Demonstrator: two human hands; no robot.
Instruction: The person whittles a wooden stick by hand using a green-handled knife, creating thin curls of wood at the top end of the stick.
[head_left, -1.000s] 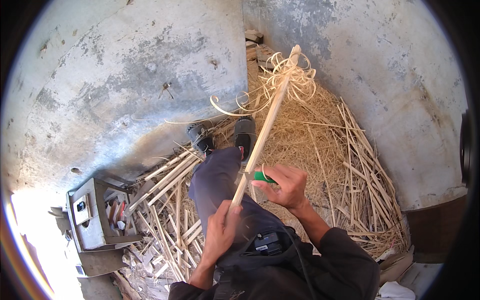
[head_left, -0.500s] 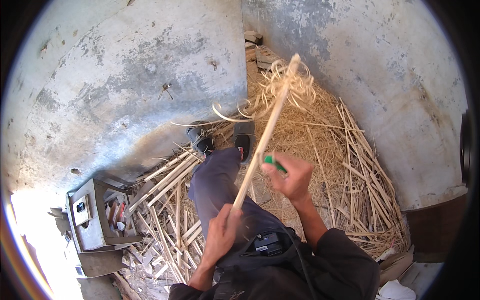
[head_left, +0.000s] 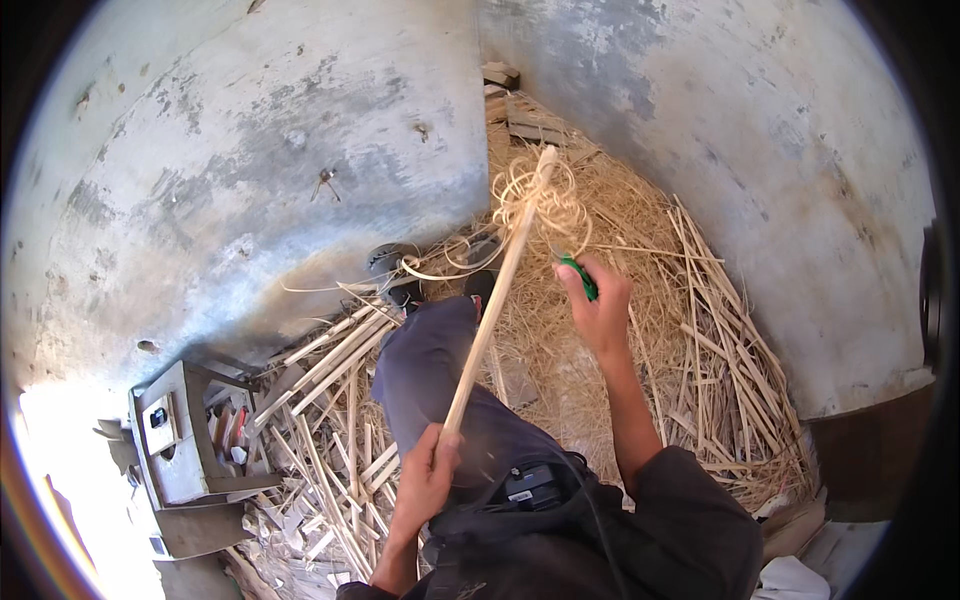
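Note:
My left hand (head_left: 427,477) is closed around the lower end of a long pale wooden stick (head_left: 492,312), which slants up and away to the right across my lap. Near its far end hangs a cluster of thin curled shavings (head_left: 560,205), and a longer loose curl trails off to the left. My right hand (head_left: 603,305) grips a green-handled knife (head_left: 580,278), its short blade pointing up and left. The blade is a small gap to the right of the stick, below the curls.
Fine shavings (head_left: 560,340) cover the floor ahead. Long sticks (head_left: 725,350) are heaped along the right wall, with more sticks (head_left: 335,365) at left. A worn stool-like wooden box (head_left: 190,435) stands at far left. Both walls meet in the corner ahead.
My right hand has moved up and right, leaving the stick's middle. The stick's far end has swung down and left, and its curls have moved with it.

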